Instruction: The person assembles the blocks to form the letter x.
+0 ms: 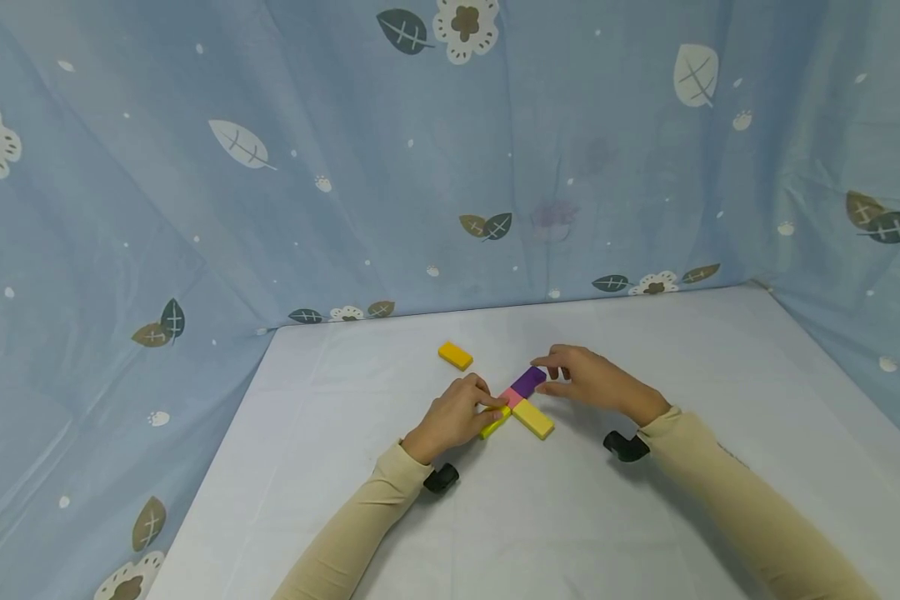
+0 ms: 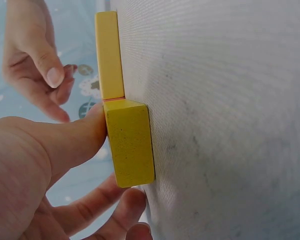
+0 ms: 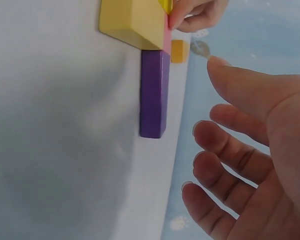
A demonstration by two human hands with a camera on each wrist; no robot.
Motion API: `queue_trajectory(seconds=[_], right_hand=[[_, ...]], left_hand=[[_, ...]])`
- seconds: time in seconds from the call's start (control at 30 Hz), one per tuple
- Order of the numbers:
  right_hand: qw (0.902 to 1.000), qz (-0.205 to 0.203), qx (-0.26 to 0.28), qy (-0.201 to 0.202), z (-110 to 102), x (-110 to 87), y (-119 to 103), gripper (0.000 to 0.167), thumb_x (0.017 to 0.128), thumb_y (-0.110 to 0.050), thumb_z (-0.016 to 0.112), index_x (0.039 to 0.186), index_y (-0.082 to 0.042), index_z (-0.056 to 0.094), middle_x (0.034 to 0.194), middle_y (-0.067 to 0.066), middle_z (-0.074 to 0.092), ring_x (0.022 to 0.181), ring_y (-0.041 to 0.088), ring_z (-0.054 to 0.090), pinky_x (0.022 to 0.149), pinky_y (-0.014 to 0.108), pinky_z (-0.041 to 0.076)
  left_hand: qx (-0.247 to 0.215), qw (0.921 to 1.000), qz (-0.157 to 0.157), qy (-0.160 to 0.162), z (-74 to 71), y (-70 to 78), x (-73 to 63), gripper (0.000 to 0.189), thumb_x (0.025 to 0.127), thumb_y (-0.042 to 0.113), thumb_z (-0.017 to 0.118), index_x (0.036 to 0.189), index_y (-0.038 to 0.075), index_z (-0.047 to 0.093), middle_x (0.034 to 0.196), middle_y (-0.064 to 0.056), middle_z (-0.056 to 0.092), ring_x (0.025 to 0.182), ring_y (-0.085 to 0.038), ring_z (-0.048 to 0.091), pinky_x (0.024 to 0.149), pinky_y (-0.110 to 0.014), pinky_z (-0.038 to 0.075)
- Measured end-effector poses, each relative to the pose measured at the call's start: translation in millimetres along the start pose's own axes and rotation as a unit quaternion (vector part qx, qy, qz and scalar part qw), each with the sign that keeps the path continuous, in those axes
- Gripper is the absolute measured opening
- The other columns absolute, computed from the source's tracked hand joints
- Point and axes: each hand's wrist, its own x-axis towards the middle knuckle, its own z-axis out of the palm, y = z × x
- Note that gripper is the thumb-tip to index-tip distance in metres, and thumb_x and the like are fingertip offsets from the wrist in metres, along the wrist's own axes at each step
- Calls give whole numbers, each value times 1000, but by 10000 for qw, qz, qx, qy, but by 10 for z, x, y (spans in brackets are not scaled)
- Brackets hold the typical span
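Several rectangular blocks lie joined on the white table. My left hand (image 1: 453, 414) pinches a bright yellow block (image 2: 132, 145) at the near left end, its thumb on one side and fingers around the other. A small pink block (image 1: 511, 397), partly covered by that hand, sits at the middle. From it a purple block (image 1: 528, 382) extends to the far right and a pale yellow block (image 1: 534, 419) to the near right. Beside the purple block hovers my right hand (image 1: 588, 377), fingers loosely bent and apart from it, with nothing held.
An orange-yellow block (image 1: 456, 356) lies alone farther back on the white table (image 1: 330, 450). A blue patterned curtain (image 1: 375, 167) rises behind and along the sides. Black devices (image 1: 626, 447) sit at both wrists.
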Motion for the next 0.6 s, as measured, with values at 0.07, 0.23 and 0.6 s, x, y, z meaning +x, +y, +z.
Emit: queue_trajectory(seconds=[0.07,0.23,0.6], right_hand=[[9999,36,148,57,26,-23,2,45,93,-26,79,131,-5,70,89,-3,62,81,15,53,64,24,46],[9992,186,353,91,102,-73,7,48,95,-29,76,135,-3,68,89,-2,60,79,13,51,62,24,43],[9979,110,571,288,230,-121,-40,48,94,-28,77,133,-2,69,96,2,64,79,16,53,63,23,44]], left_hand=[[-8,10000,4,6,2,1,-2,26,99,26,71,124,19,77,112,-2,63,94,-16,53,66,-24,44],[-15,10000,30,38,-2,6,-12,26,98,25,72,123,18,77,112,-3,63,94,-16,53,67,-24,44],[-87,10000,11,36,2,-2,-5,26,99,25,72,123,17,77,112,-3,63,95,-16,54,67,-24,44]])
